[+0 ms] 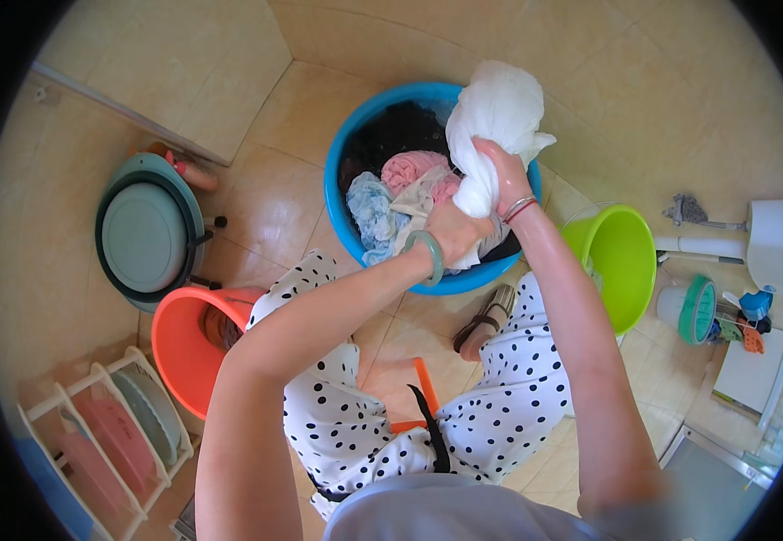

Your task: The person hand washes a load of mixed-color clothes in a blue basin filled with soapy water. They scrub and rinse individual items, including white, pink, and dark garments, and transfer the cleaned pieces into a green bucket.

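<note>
A bunched white cloth (497,104) is in both of my hands, above the right side of a round blue basin (465,282). My left hand (455,232), below a pale green bangle, is closed around its lower end. Higher up, my right hand (502,173) grips the twisted middle, and the loose bulk puffs out beyond it. Inside the basin lie a rolled pink cloth (409,169), a light blue cloth (371,212), a cream cloth (416,200) and dark fabric (400,133). My fingers' undersides are hidden.
An orange-red bucket (179,347) stands left of my knees, a lime green bucket (630,261) to the right. Stacked grey-green basins (143,239) lean near the left wall. A white rack (94,433) holds more basins. Brushes and a white-and-teal container (698,309) sit far right.
</note>
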A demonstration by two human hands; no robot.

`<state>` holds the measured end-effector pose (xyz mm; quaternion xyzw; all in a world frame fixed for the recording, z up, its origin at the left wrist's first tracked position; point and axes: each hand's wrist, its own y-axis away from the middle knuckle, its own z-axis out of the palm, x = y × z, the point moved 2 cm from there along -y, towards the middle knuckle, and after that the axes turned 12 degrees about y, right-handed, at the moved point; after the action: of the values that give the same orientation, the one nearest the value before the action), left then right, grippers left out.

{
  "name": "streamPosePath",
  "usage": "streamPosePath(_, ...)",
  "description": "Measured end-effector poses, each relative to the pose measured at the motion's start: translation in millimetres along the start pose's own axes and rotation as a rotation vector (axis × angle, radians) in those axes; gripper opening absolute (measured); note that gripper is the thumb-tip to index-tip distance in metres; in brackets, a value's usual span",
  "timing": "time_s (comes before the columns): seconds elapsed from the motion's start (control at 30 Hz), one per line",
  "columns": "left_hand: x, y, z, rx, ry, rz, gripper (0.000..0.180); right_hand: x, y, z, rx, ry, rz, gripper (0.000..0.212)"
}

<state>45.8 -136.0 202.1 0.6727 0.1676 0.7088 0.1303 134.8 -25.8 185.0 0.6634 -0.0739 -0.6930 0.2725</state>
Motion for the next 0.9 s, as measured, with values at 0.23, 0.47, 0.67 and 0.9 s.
streamPosePath(0.23, -38.0, -18.1, -8.0, 0.12, -0.045, -0.006, 0.051, 20.5, -19.0, 19.3, 0.318, 0.394, -0.146, 0.048)
streamPosePath(0.47, -68.2, -17.3, 10.8, 0.321, -0.13, 0.01, 0.078, 53.8, -27.5, -5.1, 0.327, 0.69, -0.091, 0.054)
streamPosePath(0.67, -22.0, -21.8, -47.7, 0.041, 0.8, -0.353, 0.118, 14.9, 17.0, -6.7, -0.183, 0.083, 0.114, 0.035)
streamPosePath(0.9, -3.1, -53.6, -34.6, -0.07, 0.567, 0.183, 0.068, 0.7, 46.3, 23.9, -0.034, 1.371, -0.36, 0.072)
